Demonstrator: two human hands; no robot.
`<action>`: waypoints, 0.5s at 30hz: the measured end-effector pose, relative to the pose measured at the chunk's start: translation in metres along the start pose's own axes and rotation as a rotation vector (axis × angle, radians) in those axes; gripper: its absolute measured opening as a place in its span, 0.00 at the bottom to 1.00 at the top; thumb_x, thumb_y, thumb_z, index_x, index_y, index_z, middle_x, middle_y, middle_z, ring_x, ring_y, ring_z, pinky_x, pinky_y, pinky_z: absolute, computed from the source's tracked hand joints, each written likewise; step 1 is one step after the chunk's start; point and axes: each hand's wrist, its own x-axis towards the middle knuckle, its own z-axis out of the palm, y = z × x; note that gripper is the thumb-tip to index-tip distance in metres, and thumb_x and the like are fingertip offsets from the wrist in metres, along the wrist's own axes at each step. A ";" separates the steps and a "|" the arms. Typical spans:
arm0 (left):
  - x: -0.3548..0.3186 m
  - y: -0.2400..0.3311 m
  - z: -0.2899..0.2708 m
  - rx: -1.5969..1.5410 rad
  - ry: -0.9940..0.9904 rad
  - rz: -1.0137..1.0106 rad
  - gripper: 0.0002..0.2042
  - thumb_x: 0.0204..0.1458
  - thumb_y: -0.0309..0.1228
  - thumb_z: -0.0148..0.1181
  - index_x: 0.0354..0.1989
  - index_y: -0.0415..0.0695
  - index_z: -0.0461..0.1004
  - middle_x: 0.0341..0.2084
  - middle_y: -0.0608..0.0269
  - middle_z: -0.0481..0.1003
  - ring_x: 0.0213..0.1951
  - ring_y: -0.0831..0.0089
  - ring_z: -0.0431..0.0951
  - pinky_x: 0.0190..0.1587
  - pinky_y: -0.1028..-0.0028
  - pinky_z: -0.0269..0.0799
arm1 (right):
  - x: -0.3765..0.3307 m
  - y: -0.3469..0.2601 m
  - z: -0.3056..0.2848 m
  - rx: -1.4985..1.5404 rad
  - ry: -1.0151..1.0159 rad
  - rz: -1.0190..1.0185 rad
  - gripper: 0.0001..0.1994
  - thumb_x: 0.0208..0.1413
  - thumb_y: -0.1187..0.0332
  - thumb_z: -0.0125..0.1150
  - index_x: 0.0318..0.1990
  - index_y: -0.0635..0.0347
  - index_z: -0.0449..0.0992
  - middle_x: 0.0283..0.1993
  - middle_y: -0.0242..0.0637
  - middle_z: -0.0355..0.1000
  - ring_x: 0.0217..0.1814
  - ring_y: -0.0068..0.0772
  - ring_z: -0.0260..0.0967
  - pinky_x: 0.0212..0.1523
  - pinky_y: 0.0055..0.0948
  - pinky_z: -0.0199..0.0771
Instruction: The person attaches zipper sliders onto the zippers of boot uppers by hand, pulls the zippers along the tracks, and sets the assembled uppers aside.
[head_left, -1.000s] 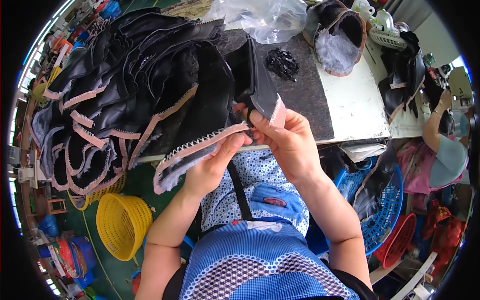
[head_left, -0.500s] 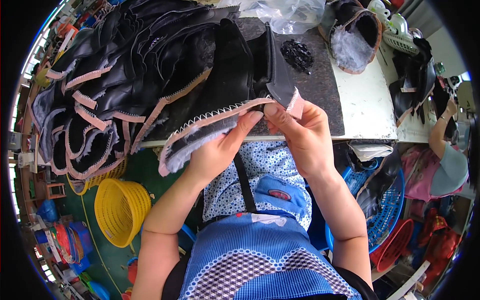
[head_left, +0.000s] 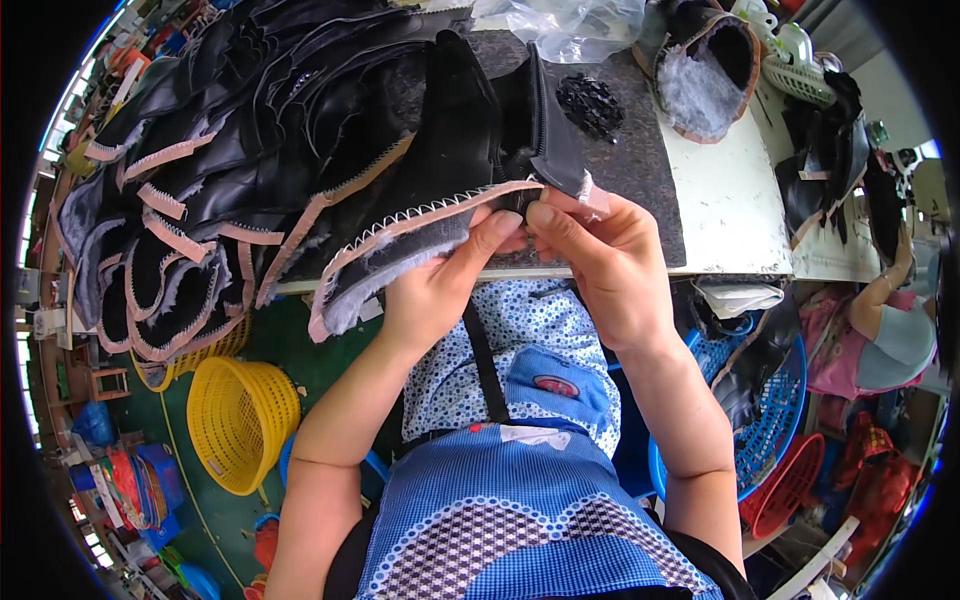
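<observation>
- L hand: fingers closed, thumb + fingertips pinching the pink zigzag-stitched edge of a black shoe upper piece
- R hand: closed too, pinching same piece right next to L thumb; fingertips of both hands nearly touching
- piece hangs down-left from L hand, fuzzy lining showing, other end runs up onto the desk above the hands
- just beyond hands: dark grey mat on desk, small heap of black bits on it, above R hand
- left of L hand: big pile of black uppers w/ pink trim, spilling over desk edge
- far above R hand: finished shoe, clear plastic bag
- below L arm: yellow basket on floor
- right of R arm: blue basket, another person at far right
</observation>
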 end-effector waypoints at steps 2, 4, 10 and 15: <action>0.002 -0.002 -0.001 0.017 -0.006 0.002 0.13 0.58 0.29 0.60 0.47 0.33 0.76 0.35 0.58 0.80 0.36 0.73 0.81 0.41 0.77 0.78 | 0.000 0.002 0.001 -0.062 0.003 -0.006 0.06 0.60 0.76 0.59 0.40 0.71 0.77 0.36 0.41 0.79 0.38 0.25 0.77 0.43 0.24 0.78; 0.003 -0.003 0.000 0.033 -0.010 0.004 0.12 0.58 0.29 0.60 0.46 0.33 0.77 0.35 0.58 0.80 0.35 0.73 0.81 0.41 0.76 0.78 | -0.003 0.006 0.008 0.003 0.058 -0.071 0.06 0.60 0.76 0.59 0.40 0.71 0.77 0.35 0.41 0.79 0.38 0.25 0.77 0.42 0.24 0.78; 0.006 -0.008 0.008 -0.057 0.052 -0.033 0.12 0.59 0.29 0.60 0.46 0.34 0.75 0.33 0.59 0.79 0.33 0.75 0.81 0.39 0.77 0.78 | 0.004 0.008 0.010 0.029 0.071 -0.089 0.06 0.59 0.78 0.59 0.39 0.73 0.77 0.35 0.41 0.78 0.37 0.27 0.78 0.41 0.25 0.80; 0.002 -0.012 -0.001 0.168 0.109 0.061 0.10 0.60 0.30 0.59 0.42 0.35 0.74 0.30 0.63 0.78 0.29 0.80 0.76 0.33 0.80 0.74 | 0.005 -0.013 0.004 -0.841 0.141 -0.626 0.06 0.49 0.80 0.66 0.35 0.66 0.81 0.26 0.40 0.73 0.24 0.27 0.72 0.27 0.24 0.73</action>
